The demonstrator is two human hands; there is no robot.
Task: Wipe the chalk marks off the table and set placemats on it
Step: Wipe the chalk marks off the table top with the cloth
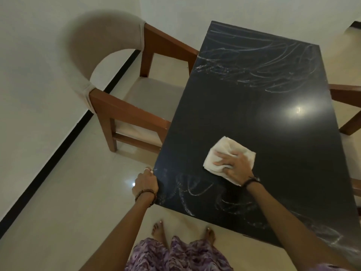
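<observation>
The table has a glossy black top standing on a pale tiled floor. A folded white cloth lies flat on it toward the near end. Chalk scribbles cover the far end, and more cross the near edge.

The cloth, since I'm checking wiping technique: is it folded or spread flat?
Folded: the white cloth lies bunched in layers under the right hand.
</observation>
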